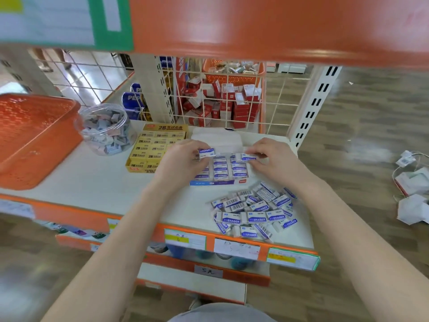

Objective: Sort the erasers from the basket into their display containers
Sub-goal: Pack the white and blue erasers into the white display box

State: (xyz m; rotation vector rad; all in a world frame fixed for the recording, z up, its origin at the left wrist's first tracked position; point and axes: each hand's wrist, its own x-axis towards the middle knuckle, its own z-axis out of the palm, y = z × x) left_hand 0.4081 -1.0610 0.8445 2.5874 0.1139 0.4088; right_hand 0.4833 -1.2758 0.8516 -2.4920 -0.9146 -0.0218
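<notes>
Erasers [256, 219]: flat rectangular blocks, seemingly paper-sleeved.

Lighting: bright, even and diffuse; shadows are faint. The upper shelf [278, 31] above the left grip [183, 159] and right grip [276, 159] is strongly blurred. The floor [376, 145] right of the right grip shows pale glare. Frame edges bow outward. The eraser [206, 151] label in the left grip reads sharp.

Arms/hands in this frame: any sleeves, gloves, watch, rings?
Bare throughout. The left hand and right hand wear no gloves, and no ring shows on the visible fingers. Neither wrist carries a watch or band. Both forearms run uncovered to the frame's bottom edge, so no sleeve shows. A grey garment shows at bottom centre.
</notes>
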